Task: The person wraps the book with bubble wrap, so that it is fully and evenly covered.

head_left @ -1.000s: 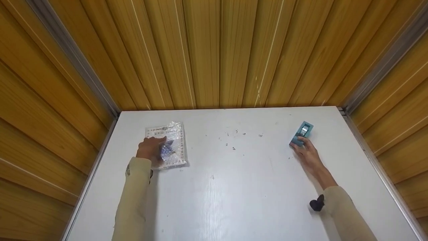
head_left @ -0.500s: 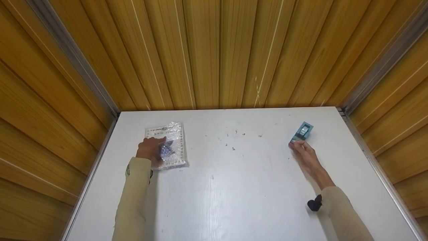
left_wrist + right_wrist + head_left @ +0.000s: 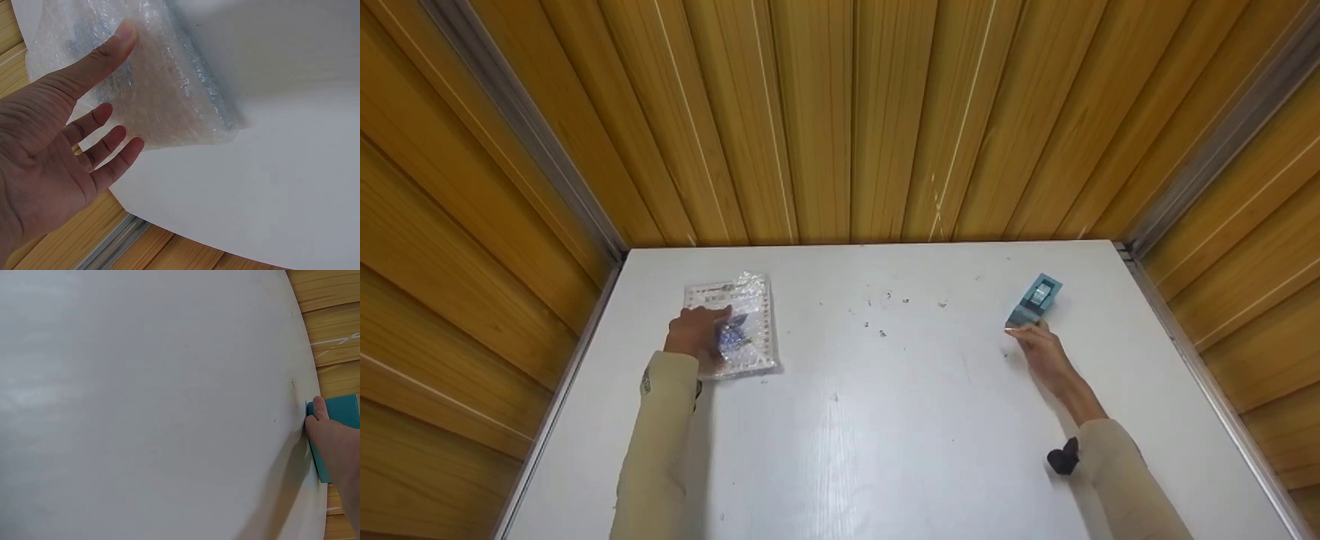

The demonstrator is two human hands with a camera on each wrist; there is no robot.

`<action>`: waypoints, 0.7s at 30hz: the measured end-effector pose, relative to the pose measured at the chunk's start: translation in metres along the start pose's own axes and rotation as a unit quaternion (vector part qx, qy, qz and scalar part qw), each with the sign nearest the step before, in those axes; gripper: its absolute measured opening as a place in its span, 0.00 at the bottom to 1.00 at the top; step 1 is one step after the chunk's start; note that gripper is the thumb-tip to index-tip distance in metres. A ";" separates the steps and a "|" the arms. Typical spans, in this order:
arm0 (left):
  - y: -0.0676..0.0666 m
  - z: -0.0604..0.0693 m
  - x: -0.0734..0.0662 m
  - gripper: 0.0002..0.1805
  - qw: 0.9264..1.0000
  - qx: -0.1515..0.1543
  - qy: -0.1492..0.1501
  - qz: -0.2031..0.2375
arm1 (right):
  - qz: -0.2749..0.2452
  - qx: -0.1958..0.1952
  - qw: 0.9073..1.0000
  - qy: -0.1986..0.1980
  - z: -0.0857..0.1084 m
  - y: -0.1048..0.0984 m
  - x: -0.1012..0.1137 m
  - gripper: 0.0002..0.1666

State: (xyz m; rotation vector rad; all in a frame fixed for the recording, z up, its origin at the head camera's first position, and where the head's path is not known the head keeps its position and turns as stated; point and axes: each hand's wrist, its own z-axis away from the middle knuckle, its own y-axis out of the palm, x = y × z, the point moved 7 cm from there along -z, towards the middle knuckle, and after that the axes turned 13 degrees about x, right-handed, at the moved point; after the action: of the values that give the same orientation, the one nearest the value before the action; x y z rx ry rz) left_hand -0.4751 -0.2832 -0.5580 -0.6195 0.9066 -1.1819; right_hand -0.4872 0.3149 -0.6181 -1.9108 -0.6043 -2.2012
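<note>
A flat bubble-wrapped package lies at the table's left, a blue picture showing through the wrap. My left hand rests over its left side. In the left wrist view the thumb lies over the bubble wrap and the other fingers of that hand are loosely spread. At the right stands a teal tape dispenser with a roll in it. With thumb and finger, my right hand pinches at the dispenser's near end, apparently on the tape's end; the clear strip itself is hard to see.
The white table has small dark marks near its middle. Yellow wood-look panels stand behind it and at both sides. A black object hangs at the right cuff.
My right hand has slid from the top of the tape dispenser down to its near end and a little toward me. The left hand and the package have stayed put.
</note>
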 end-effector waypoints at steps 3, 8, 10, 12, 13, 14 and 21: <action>0.000 0.000 0.002 0.58 1.000 0.004 -0.003 0.017 | 0.001 0.006 1.000 0.003 0.000 0.001 0.002 0.14; 0.000 -0.002 0.004 0.60 1.000 0.014 -0.007 0.027 | 0.052 0.021 0.998 0.020 -0.002 0.006 0.006 0.15; -0.001 -0.003 0.003 0.60 1.000 0.014 -0.008 0.022 | 0.066 0.026 0.997 0.023 -0.003 0.008 0.008 0.17; -0.001 -0.005 0.003 0.59 1.000 0.010 -0.006 0.008 | 0.072 0.030 0.997 0.028 -0.004 0.007 0.008 0.23; -0.001 -0.005 0.003 0.58 1.000 0.007 -0.006 0.004 | 0.072 0.033 0.996 0.031 -0.004 0.007 0.009 0.27; -0.001 -0.005 0.003 0.58 1.000 0.005 -0.005 -0.002 | 0.071 0.035 0.996 0.036 -0.004 0.006 0.008 0.31; 0.000 -0.005 0.005 0.58 1.000 0.011 -0.016 0.024 | 0.079 0.018 0.996 0.047 0.000 -0.004 0.008 0.29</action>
State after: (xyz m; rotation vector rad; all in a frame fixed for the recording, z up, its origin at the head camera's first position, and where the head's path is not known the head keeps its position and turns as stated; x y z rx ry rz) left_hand -0.4787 -0.2877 -0.5620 -0.5929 0.8761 -1.1346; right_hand -0.4907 0.3198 -0.6107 -1.7612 -0.4584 -2.1514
